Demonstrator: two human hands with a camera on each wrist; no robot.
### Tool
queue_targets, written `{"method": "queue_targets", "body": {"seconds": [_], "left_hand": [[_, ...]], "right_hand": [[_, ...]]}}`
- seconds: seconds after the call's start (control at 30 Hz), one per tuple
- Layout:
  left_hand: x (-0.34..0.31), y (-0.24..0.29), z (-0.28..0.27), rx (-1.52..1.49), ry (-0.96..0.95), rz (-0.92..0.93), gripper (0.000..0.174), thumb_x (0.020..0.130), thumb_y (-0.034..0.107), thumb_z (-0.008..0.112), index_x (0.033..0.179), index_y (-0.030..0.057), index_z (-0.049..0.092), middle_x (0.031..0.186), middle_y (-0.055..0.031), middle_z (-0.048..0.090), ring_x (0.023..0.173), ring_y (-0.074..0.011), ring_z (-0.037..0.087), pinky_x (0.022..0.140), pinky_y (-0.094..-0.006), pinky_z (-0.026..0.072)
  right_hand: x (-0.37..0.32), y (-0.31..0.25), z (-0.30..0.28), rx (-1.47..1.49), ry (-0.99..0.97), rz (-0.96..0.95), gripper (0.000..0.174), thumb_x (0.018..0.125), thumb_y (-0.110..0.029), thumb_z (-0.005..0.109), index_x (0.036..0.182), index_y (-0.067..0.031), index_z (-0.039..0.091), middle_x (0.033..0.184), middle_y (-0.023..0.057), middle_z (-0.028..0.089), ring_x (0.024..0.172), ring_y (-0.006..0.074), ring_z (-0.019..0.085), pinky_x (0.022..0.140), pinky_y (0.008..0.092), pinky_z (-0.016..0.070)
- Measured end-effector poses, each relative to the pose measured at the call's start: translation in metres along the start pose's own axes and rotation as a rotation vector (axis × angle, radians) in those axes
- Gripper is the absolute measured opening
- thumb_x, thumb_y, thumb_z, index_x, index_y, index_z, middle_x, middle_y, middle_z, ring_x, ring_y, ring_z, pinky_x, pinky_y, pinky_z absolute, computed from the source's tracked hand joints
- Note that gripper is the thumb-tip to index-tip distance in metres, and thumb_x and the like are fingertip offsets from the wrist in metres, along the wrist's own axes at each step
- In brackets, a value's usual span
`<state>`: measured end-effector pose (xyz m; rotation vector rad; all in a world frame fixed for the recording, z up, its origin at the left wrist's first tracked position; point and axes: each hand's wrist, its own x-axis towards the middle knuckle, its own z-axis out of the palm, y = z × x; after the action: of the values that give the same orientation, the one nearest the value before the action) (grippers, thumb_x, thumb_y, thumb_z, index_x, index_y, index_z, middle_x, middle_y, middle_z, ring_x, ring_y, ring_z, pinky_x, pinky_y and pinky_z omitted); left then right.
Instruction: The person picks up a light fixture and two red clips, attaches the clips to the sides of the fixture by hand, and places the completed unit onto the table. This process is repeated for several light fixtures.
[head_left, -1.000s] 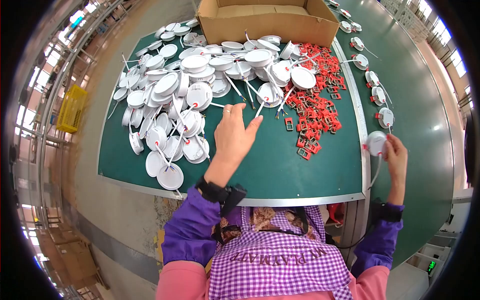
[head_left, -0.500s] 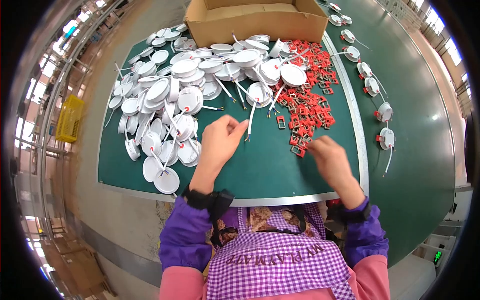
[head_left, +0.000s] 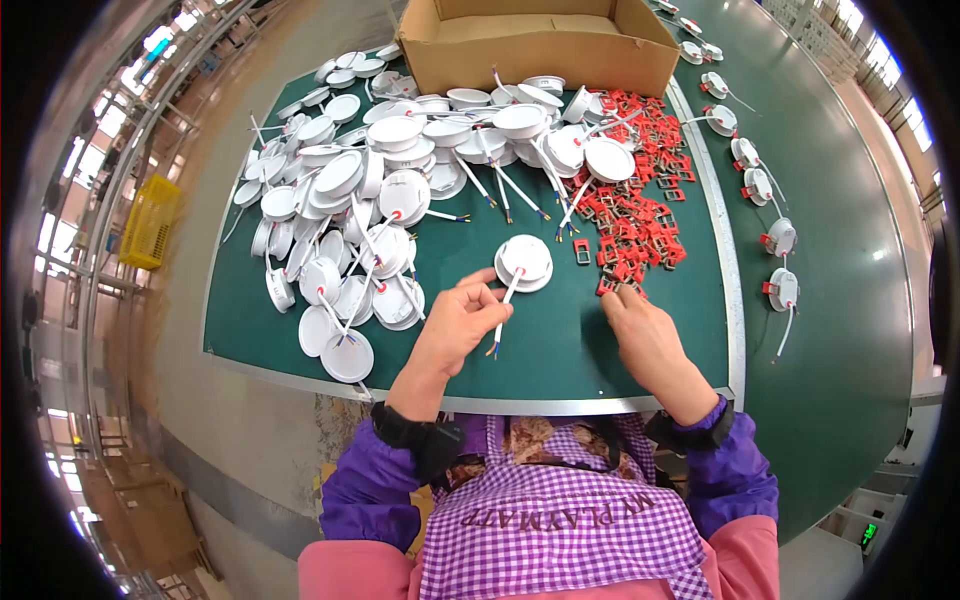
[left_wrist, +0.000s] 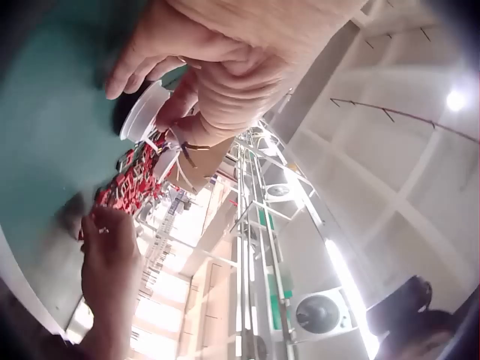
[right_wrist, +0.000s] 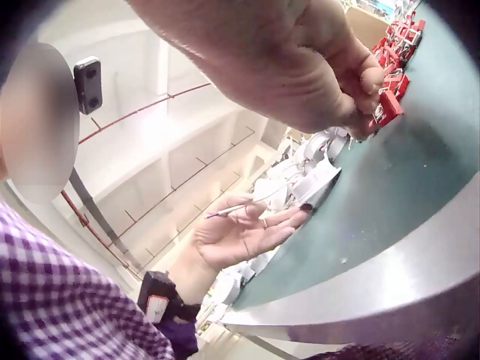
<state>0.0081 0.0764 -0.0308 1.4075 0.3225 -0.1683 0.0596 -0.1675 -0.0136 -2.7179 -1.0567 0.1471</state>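
Observation:
A white round downlight (head_left: 524, 260) with a short white cable lies in front of the person. My left hand (head_left: 462, 325) holds it, fingers at the rim and thumb by the cable; in the left wrist view its white rim (left_wrist: 142, 112) shows between the fingers. At the near end of the red clips (head_left: 640, 230), my right hand (head_left: 648, 340) has its fingertips together on one clip. The right wrist view shows that red clip (right_wrist: 387, 111) at the fingertips, partly hidden by them.
A large heap of white downlights (head_left: 340, 175) covers the table's left and back. Behind it stands an open cardboard box (head_left: 540, 62). Past a metal edge strip (head_left: 712, 200), a second green surface carries a row of downlights with red clips (head_left: 783, 290).
My right hand has let go of a downlight on the right-hand surface and come back to the red clips. My left hand has drawn a downlight from the heap toward the person.

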Motion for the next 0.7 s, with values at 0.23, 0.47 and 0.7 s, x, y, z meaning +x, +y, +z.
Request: {"method": "queue_targets", "body": {"seconds": [0.23, 0.47, 0.7], "left_hand": [[-0.025, -0.006, 0.019, -0.539, -0.274, -0.096, 0.013, 0.079, -0.004, 0.056, 0.068, 0.0014, 0.052, 0.134, -0.0236, 0.043, 0.117, -0.0358, 0.051, 0.092, -0.0479, 0.0485], [-0.035, -0.011, 0.053, -0.558, -0.370, -0.118, 0.021, 0.077, -0.005, 0.060, 0.093, 0.0033, 0.050, 0.124, -0.0194, 0.051, 0.115, -0.0282, 0.052, 0.086, -0.0415, 0.0526], [-0.031, -0.003, 0.069, -0.468, -0.207, -0.257, 0.037, 0.087, 0.006, 0.061, 0.116, 0.0028, 0.039, 0.110, -0.0104, 0.057, 0.092, -0.0178, 0.062, 0.074, -0.0308, 0.0551]], "right_hand": [[0.009, -0.008, -0.013, 0.700, 0.431, 0.248, 0.007, 0.085, -0.001, 0.058, 0.091, 0.0017, 0.056, 0.082, 0.0084, 0.058, 0.072, 0.0170, 0.059, 0.060, 0.0274, 0.0467], [0.019, -0.012, 0.018, 1.382, 0.628, 0.423, 0.009, 0.093, -0.006, 0.052, 0.097, 0.0000, 0.056, 0.084, 0.0026, 0.061, 0.076, 0.0076, 0.058, 0.067, 0.0204, 0.0471], [0.007, -0.035, 0.016, 1.306, 0.550, 0.328, 0.010, 0.090, -0.004, 0.057, 0.099, 0.0009, 0.058, 0.082, 0.0021, 0.060, 0.074, 0.0069, 0.056, 0.065, 0.0213, 0.0464]]}}
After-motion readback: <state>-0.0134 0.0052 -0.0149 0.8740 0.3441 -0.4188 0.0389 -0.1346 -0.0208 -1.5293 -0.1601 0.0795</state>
